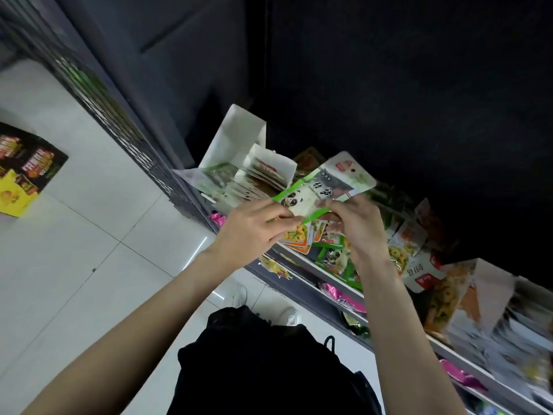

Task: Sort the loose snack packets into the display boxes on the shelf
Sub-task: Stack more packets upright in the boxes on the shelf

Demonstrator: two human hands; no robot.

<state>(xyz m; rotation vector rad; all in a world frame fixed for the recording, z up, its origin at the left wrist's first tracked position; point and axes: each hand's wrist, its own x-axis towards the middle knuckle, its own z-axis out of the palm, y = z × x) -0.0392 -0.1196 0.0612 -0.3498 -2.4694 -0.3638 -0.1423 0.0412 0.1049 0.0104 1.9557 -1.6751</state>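
- Both hands, left hand point(254, 226) and right hand point(357, 226), pinch a green-and-white panda-print foil snack packet point(324, 187).
- It is mid-sort; next, probably, slipping it into the open white cardboard display box point(239, 163) just beyond the packet.

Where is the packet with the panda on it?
In the head view, the panda packet is near the middle, held up by both hands, left hand and right hand, just above the loose packets on the shelf.

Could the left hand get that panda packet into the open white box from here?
Probably yes. The left hand and right hand both pinch the panda packet just in front of the open white box, whose top stands open with nothing between.
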